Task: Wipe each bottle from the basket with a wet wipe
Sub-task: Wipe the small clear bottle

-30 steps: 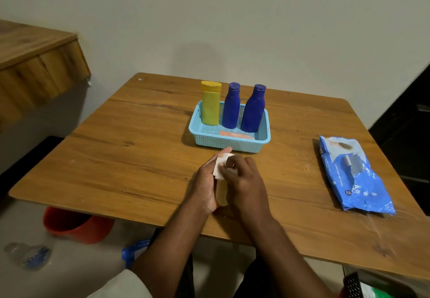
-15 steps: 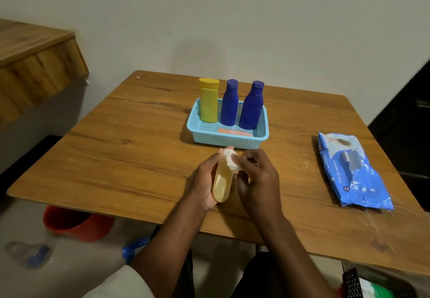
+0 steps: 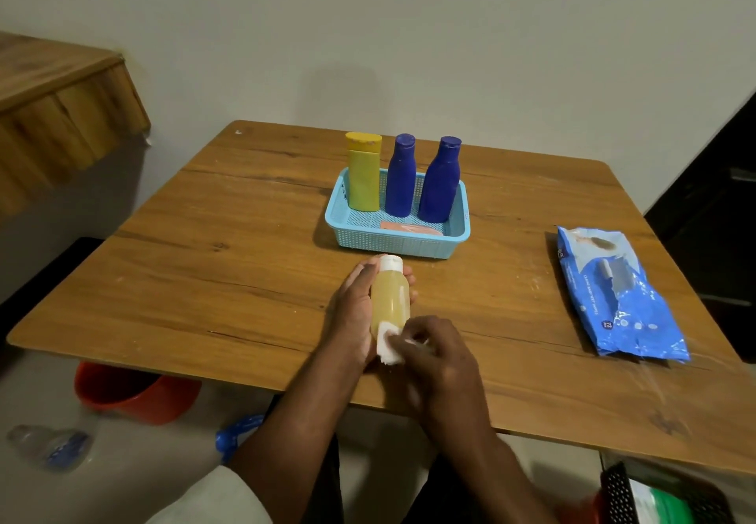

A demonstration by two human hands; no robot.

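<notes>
My left hand [image 3: 352, 311] holds a clear bottle of yellowish liquid [image 3: 389, 302] with a white cap, its cap pointing away from me, above the table's near middle. My right hand [image 3: 439, 354] pinches a white wet wipe [image 3: 388, 344] against the bottle's bottom end. Behind them stands a light blue basket [image 3: 394, 242] with a yellow bottle [image 3: 363, 173], two dark blue bottles [image 3: 401, 176] [image 3: 439, 182] upright, and a flat pink item [image 3: 411, 228] lying on its floor.
A blue pack of wet wipes [image 3: 617, 294] lies at the right of the wooden table [image 3: 204, 261]. On the floor to the left are an orange bucket [image 3: 131, 394] and a plastic water bottle [image 3: 49, 446]. A wooden ledge [image 3: 61, 102] juts out at the left wall.
My right hand has slid the wipe from the bottle's cap end down to its bottom end. The bottle's white cap and body now show.
</notes>
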